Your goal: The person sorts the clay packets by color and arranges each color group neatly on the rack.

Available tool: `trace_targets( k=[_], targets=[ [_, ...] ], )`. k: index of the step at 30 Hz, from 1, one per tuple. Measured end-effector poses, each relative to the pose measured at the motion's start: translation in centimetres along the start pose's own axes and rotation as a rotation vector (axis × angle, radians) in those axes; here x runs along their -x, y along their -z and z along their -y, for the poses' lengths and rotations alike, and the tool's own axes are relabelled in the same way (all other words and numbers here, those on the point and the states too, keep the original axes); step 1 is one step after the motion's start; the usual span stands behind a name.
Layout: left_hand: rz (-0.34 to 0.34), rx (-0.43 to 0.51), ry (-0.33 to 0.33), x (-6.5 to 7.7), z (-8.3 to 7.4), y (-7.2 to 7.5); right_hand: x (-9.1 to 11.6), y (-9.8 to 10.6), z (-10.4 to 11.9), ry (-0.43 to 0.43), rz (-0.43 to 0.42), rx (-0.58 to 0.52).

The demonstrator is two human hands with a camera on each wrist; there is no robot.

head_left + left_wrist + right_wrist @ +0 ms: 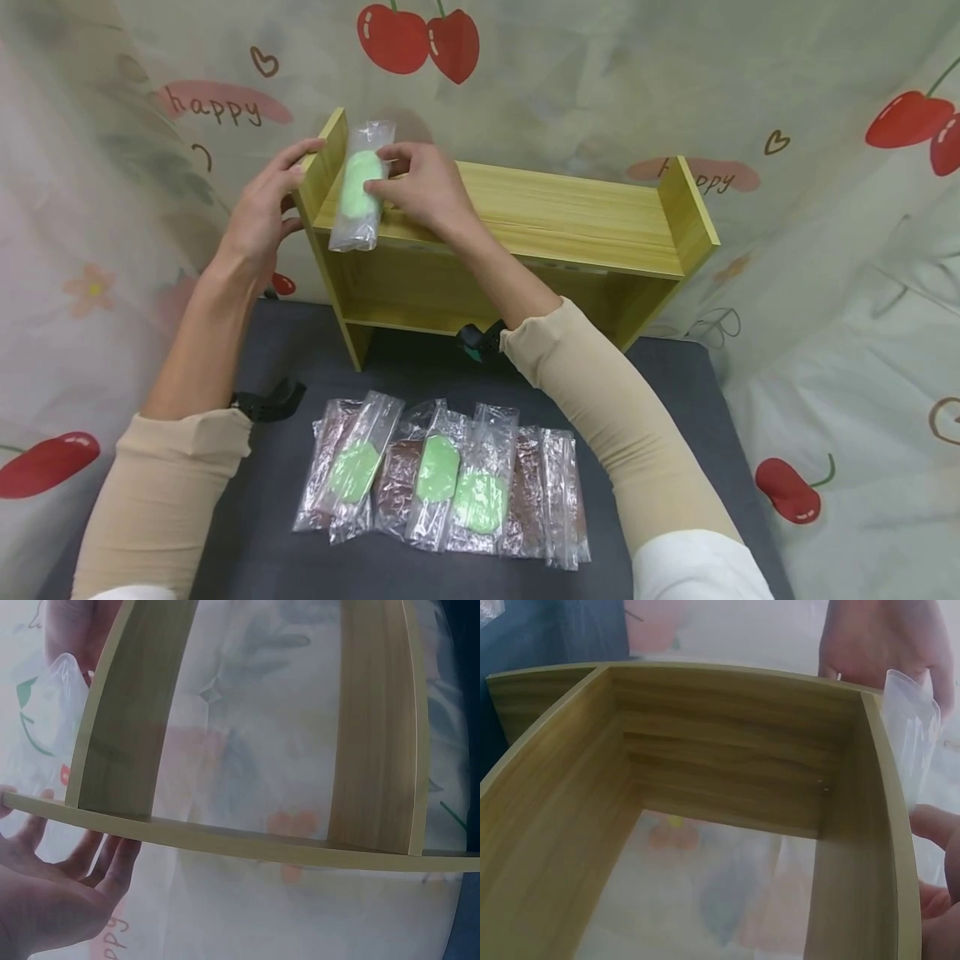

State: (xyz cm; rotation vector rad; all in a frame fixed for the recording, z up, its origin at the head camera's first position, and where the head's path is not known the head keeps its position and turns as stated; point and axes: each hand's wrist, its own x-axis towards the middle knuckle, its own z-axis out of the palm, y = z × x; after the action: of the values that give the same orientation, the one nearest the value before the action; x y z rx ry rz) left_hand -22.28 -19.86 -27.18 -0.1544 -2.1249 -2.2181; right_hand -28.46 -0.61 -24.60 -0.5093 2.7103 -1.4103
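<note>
A small two-tier wooden shelf point(570, 212) stands at the back of the dark table. My left hand point(258, 212) holds its left side panel point(322, 171) near the top corner; in the left wrist view several fingers point(112, 862) press the panel's outer face. My right hand point(427, 183) pinches the right edge of a clear plastic packet with a light green piece inside point(360, 187). This packet leans at the left end of the top board, its lower end overhanging the front edge. In the right wrist view, part of the clear wrapper point(907, 735) shows beside the board.
Several clear packets lie in an overlapping row on the table point(262, 500), some with green pieces point(437, 468), others with brown contents point(525, 492). The right side panel point(687, 217) rises above the top board. Printed curtains point(555, 92) enclose the table behind and on both sides.
</note>
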Motion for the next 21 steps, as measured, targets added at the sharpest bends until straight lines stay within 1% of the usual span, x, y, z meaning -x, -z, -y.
trace_targets(
  k=[5,10,13,16,21],
  targets=[
    [0.001,-0.025,0.005,0.04,-0.05,-0.10,0.15,-0.13,0.16,0.050,0.002,0.145],
    [0.000,-0.014,0.013,0.09,-0.09,-0.16,0.29,-0.33,0.30,0.086,-0.012,0.275],
    [-0.002,-0.006,0.019,0.14,-0.08,-0.15,0.33,-0.43,0.36,0.094,-0.018,0.328],
    [-0.003,-0.011,0.022,0.19,-0.03,-0.14,0.39,-0.48,0.22,0.102,-0.031,0.332],
    [-0.006,-0.020,0.019,0.19,0.03,-0.14,0.76,-0.24,-0.31,0.104,-0.052,0.234]
  ],
)
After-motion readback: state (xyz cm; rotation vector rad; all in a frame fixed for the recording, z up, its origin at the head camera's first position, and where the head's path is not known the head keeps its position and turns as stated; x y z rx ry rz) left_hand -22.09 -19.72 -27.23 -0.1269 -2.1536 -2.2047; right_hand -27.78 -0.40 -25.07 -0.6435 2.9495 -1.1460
